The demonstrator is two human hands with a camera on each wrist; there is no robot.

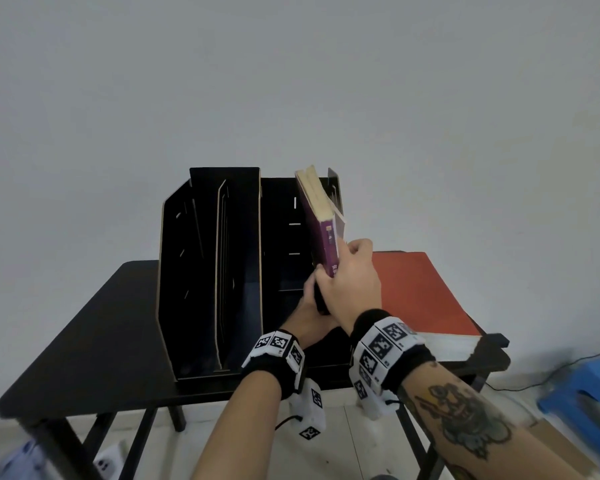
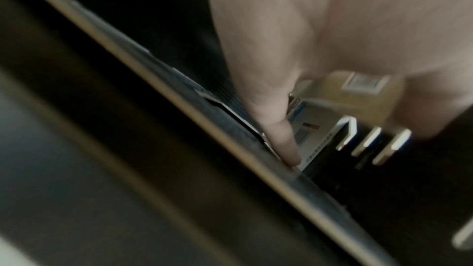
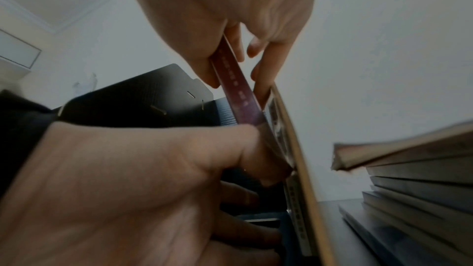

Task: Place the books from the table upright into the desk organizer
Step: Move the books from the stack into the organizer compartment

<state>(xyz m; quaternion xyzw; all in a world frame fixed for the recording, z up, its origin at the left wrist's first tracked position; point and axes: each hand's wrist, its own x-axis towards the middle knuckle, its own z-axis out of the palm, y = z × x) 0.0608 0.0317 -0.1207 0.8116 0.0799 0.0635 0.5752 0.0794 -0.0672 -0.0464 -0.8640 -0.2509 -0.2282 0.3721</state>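
Observation:
A purple book (image 1: 321,220) with yellowed pages stands tilted in the right compartment of the black desk organizer (image 1: 205,271). My right hand (image 1: 336,261) grips it at mid height, thumb on one side of the spine (image 3: 238,88) and fingers on the other. My left hand (image 1: 310,301) holds the book's lower end from below, its thumb (image 3: 266,169) pressed against it. In the left wrist view, a finger (image 2: 279,132) lies along the organizer's edge next to a yellow cover with a barcode (image 2: 358,96). A thin book leans on the compartment's right wall.
A stack of books topped by a red cover (image 1: 420,292) lies on the black table (image 1: 101,334) right of the organizer; its edges (image 3: 409,179) show in the right wrist view. The organizer's left compartments hold nothing. A blue stool (image 1: 589,386) stands at the right.

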